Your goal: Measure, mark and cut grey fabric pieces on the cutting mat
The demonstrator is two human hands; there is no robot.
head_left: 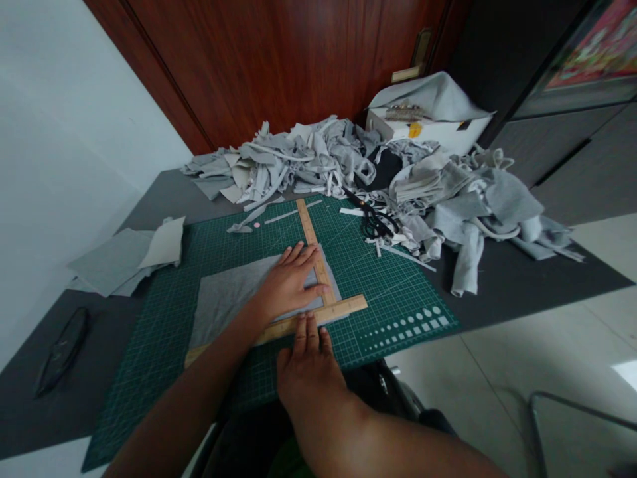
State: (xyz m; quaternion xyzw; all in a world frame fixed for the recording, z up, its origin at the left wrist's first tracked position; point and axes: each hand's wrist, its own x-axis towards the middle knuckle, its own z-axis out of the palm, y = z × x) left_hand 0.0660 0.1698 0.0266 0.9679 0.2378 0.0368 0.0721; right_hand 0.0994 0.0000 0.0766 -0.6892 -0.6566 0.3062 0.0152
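A grey piece of cloth (223, 289) lies flat on the green cutting mat (403, 279). Across its lower edge runs a wooden ruler (348, 305), and a second wooden ruler (308, 226) meets it roughly at a right angle; whether the two are joined I cannot tell. My left hand (288, 282) rests palm down on the cloth, fingers stretched out, with fingertips and thumb touching the upright ruler. My right hand (311, 365) lies below, its extended fingertips pressing on the near edge of the lower ruler. My left forearm covers part of that ruler and the cloth.
Black scissors (375, 222) lie on the mat beside a heap of grey fabric scraps (462, 192). More scraps (298, 156) line the back. A white box (432, 133) stands behind. Folded cloth (117, 259) and a black eyeglass-like item (64, 352) lie left.
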